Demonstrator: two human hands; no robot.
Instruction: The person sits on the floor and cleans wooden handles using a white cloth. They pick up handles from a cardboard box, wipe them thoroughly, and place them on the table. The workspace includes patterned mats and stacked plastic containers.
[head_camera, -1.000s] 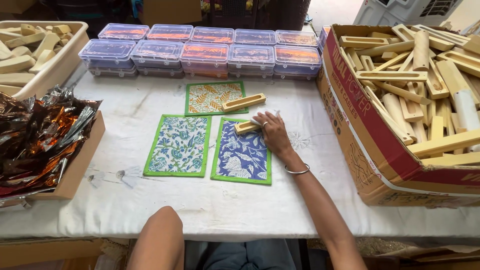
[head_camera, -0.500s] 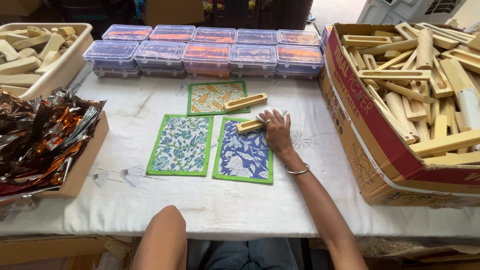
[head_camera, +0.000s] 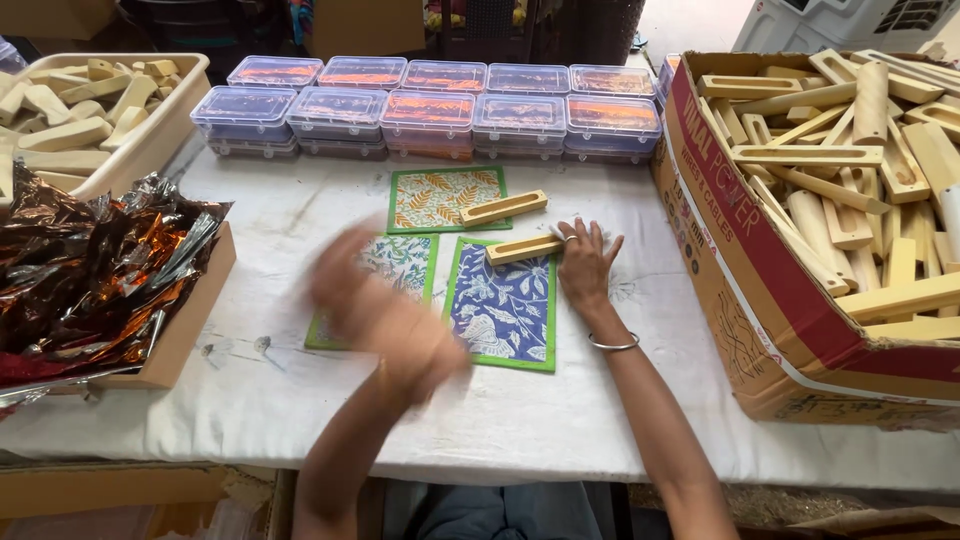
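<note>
On the blue card (head_camera: 505, 305), the right hand (head_camera: 585, 262) lies flat, fingers spread, touching a wooden holder (head_camera: 524, 249). Blurred left hand (head_camera: 372, 305) hovers over the green card (head_camera: 395, 265); its grip is unclear.

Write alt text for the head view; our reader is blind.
A right hand presses a wooden block on a blue card; the blurred left hand hovers over a green card. Boxes of blocks flank the table.
</note>
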